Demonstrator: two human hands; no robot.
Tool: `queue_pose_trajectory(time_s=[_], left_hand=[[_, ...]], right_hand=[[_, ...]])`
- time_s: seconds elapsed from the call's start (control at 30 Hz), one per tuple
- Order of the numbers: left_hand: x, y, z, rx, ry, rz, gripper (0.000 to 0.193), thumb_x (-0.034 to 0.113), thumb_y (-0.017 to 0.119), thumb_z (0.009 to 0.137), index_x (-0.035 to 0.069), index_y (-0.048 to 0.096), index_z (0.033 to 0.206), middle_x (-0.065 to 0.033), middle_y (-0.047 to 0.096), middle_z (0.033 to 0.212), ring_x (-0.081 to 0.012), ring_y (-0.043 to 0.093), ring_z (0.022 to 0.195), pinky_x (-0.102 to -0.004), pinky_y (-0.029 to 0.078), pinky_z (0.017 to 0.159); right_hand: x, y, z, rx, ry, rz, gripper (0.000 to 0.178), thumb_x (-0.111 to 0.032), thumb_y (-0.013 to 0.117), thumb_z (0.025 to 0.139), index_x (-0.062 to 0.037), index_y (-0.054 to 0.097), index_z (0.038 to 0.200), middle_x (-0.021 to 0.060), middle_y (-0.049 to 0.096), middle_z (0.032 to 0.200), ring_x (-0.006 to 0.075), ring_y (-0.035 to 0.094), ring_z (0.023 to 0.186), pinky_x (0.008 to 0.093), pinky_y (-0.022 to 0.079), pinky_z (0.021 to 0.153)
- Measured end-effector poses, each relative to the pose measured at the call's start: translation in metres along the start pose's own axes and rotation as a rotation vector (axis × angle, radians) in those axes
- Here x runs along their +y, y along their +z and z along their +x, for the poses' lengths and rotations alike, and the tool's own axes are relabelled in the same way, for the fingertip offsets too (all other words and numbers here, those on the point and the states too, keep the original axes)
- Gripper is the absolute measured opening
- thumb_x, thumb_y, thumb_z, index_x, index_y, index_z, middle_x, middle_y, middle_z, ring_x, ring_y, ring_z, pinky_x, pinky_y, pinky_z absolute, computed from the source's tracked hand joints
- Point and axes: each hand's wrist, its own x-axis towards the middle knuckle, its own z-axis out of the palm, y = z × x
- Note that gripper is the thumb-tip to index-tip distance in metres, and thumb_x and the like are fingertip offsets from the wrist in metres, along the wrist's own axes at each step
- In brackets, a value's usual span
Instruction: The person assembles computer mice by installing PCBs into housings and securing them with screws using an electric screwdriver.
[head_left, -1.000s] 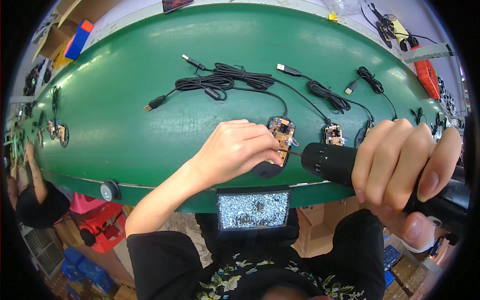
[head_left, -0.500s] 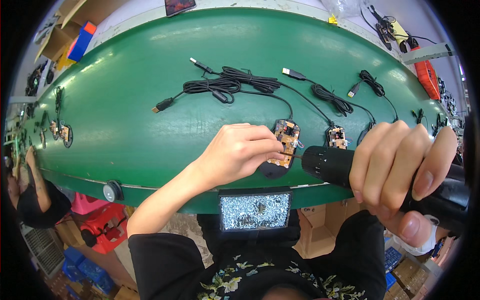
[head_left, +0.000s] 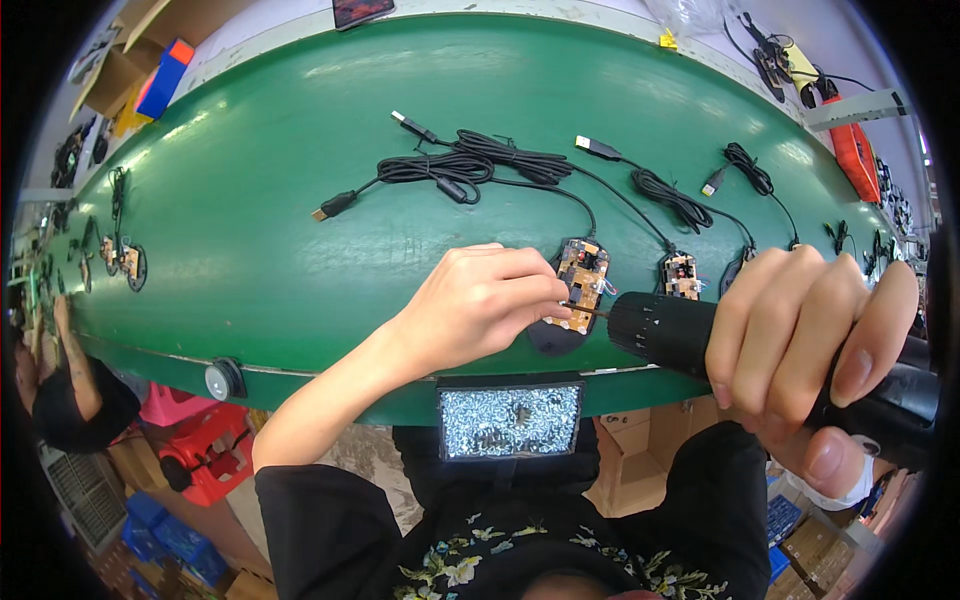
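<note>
My right hand [head_left: 810,350] grips a black electric screwdriver [head_left: 665,330] whose thin bit points left at an orange circuit board [head_left: 582,283] seated in a black mouse base [head_left: 556,336]. My left hand [head_left: 480,305] rests on the green belt with its fingertips pinched at the board's lower edge, right by the bit tip. The board's black cable [head_left: 500,170] runs up the belt in a coiled bundle to a plug.
A second board with cable [head_left: 681,275] lies just right of the first, and further cables [head_left: 745,165] lie beyond. A tray of small screws [head_left: 510,420] sits at the belt's [head_left: 300,220] near edge. More boards [head_left: 125,262] lie far left by another person's arm [head_left: 75,360].
The view has shifted slightly; both hands and the screwdriver stay at the board, with no clear movement.
</note>
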Motion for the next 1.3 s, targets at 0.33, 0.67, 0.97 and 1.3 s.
queue_pose_trajectory(time_s=[0.33,0.67,0.97,1.3], left_hand=[[0.004,-0.002,0.001,-0.042,0.031,0.066,0.017,0.007,0.08,0.072,0.005,0.069,0.086,-0.005,0.067,0.083,-0.0231,0.065,0.07,-0.0332,0.051,0.063],[0.003,-0.001,0.0,-0.067,0.042,0.072,0.015,0.008,0.078,0.075,0.005,0.069,0.087,-0.0044,0.067,0.083,-0.0223,0.064,0.071,-0.0331,0.051,0.064],[0.001,0.001,0.0,-0.063,0.067,0.059,0.017,0.01,0.079,0.074,0.005,0.069,0.087,-0.0045,0.066,0.081,-0.0221,0.063,0.07,-0.0331,0.05,0.063],[0.0,-0.014,0.007,0.239,0.069,0.098,0.025,0.009,0.085,0.063,0.004,0.07,0.083,-0.0062,0.066,0.075,-0.0214,0.063,0.065,-0.0312,0.048,0.056]], right_hand=[[0.001,-0.001,0.002,-0.053,0.034,-0.008,0.037,-0.012,0.072,0.074,-0.0096,0.045,0.099,-0.0026,0.056,0.06,0.0085,0.053,0.043,0.0219,0.05,0.046],[-0.001,0.002,0.003,-0.036,0.07,-0.006,0.037,-0.012,0.073,0.075,-0.0092,0.044,0.098,-0.002,0.055,0.06,0.0093,0.054,0.042,0.0227,0.05,0.045],[-0.008,0.0,0.004,-0.094,0.213,-0.017,0.037,-0.009,0.074,0.075,-0.0088,0.046,0.099,-0.0002,0.057,0.064,0.0136,0.056,0.045,0.0279,0.05,0.049],[0.004,-0.006,0.005,0.076,0.147,-0.137,0.035,-0.014,0.069,0.077,-0.0073,0.043,0.099,-0.0001,0.051,0.062,0.0116,0.048,0.044,0.0263,0.043,0.046]])
